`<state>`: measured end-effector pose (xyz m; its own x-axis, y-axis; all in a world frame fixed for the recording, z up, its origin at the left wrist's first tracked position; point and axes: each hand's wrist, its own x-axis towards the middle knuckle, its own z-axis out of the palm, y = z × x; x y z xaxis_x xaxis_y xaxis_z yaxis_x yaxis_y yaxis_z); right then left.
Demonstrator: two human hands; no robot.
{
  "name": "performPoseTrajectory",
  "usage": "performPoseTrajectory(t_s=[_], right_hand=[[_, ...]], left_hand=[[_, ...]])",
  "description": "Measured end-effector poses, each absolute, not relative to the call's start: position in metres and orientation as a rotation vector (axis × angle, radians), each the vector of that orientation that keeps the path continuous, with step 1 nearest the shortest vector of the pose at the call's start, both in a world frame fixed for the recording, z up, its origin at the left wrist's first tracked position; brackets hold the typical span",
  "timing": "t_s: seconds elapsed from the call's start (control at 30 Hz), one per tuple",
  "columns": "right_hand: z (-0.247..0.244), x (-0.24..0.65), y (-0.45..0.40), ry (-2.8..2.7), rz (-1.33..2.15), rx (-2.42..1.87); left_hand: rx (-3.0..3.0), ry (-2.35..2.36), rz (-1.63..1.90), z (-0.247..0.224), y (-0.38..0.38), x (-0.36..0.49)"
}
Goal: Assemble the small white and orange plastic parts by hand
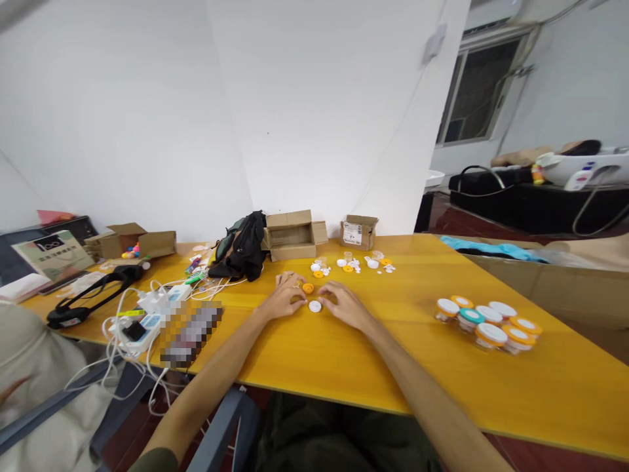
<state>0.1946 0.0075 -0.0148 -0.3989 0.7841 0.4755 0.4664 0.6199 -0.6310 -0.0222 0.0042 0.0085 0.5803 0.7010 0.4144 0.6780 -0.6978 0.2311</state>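
Note:
My left hand (284, 298) rests on the yellow table with its thumb and fingers apart, just left of a small orange lid (308, 288). My right hand (344, 303) is to the right of that lid, thumb and forefinger spread, and no object shows in its grasp. Between my two hands, nearer to me, a round white disc (315, 306) lies flat. Small white bits (297, 286) show by my left fingers. Beyond my hands sit three loose groups of parts: clear cups, white pieces (341, 263) and orange lids (318, 275).
Several lidded jars (490, 333) with orange, teal and white tops cluster at the right. Along the wall stand an open cardboard box (293, 252), a smaller carton (358, 235) and a black bag (243, 252). Power strips (147, 331) with tangled white cables lie left, beside a blurred-out object (191, 334).

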Motion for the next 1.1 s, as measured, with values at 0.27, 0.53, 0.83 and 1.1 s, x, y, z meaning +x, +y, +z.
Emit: performPoseTrajectory(t_s=[0.27, 0.53, 0.83, 1.1], right_hand=[[-0.013, 0.193, 0.006, -2.065, 0.523, -1.01], [-0.014, 0.193, 0.008, -2.052, 0.507, -0.953], [-0.007, 0.184, 0.006, -1.918, 0.669, -0.831], [-0.008, 0.175, 0.006, -1.705, 0.874, -0.803]], left_hand=[[2.734, 1.23, 0.72, 0.01, 0.002, -0.019], [2.609, 1.258, 0.74, 0.009, 0.003, -0.017], [2.269, 1.346, 1.07, 0.013, 0.008, -0.007], [2.076, 1.25, 1.18, 0.005, 0.007, 0.003]])
